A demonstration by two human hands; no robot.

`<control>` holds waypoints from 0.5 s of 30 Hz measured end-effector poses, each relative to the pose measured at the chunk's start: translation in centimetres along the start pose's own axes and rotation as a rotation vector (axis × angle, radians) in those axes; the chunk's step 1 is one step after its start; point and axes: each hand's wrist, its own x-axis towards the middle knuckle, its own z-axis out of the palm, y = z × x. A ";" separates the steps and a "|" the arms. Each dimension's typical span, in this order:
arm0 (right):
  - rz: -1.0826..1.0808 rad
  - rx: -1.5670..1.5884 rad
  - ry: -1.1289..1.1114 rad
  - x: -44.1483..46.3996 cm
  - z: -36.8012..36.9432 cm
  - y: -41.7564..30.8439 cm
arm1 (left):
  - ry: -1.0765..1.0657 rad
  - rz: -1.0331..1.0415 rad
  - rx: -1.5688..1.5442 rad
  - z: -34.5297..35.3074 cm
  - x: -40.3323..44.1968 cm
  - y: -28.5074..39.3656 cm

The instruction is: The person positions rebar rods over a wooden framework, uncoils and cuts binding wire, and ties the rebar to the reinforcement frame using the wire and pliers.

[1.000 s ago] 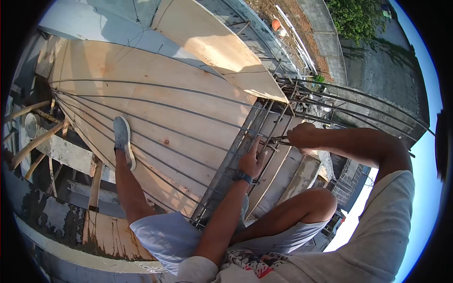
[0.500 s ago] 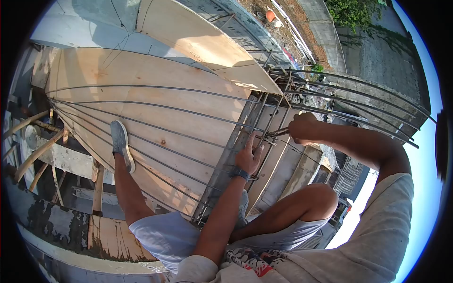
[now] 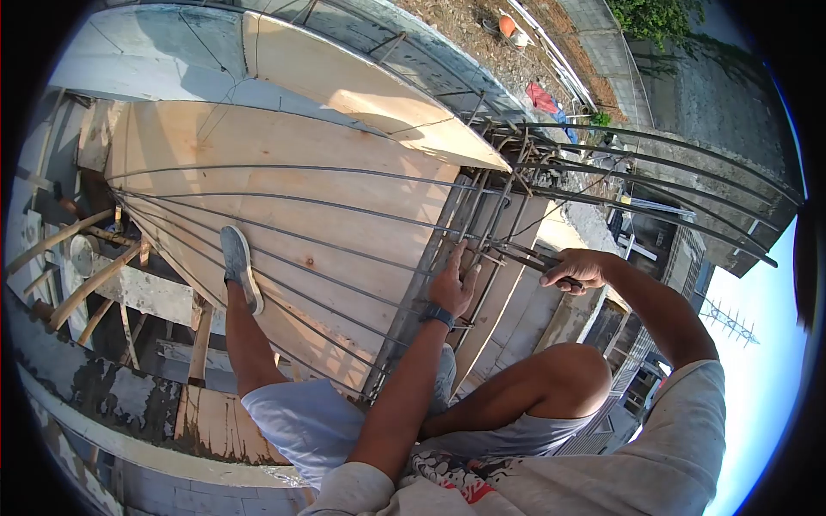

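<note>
My right hand (image 3: 576,270) is wrapped round the handles of a pair of pincers (image 3: 527,256). Their jaw end reaches the crossing of the steel bars beside my left hand. My left hand (image 3: 451,288), with a dark watch (image 3: 439,316) at the wrist, rests against that crossing. Its index finger stretches along the steel and the thumb stands apart. A long thin rebar (image 3: 344,205) runs from the crossing area over the plywood, one of several fanning out to the left. Whether a wire sits in the jaws is too small to tell.
Plywood sheeting (image 3: 284,155) spreads below the bars, with my shoe (image 3: 242,268) on it. A raised board (image 3: 370,95) curves along the far side. Thick rebar ends (image 3: 688,176) jut out to the right. Timber props (image 3: 95,284) stand in an opening at left.
My right hand has moved down and slightly right, turning, so more of the pincers shows. My left hand stays at the same crossing. The view has shifted slightly.
</note>
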 end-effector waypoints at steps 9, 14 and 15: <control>-0.325 0.080 0.103 -3.8 4.7 9.3 | -0.127 -0.122 0.117 -0.5 0.5 1.6; -0.532 0.297 0.090 2.9 6.7 13.2 | -0.080 -0.036 0.121 0.0 0.7 1.1; -0.602 0.334 0.060 4.1 7.2 13.3 | -0.064 -0.014 0.127 0.1 0.7 1.0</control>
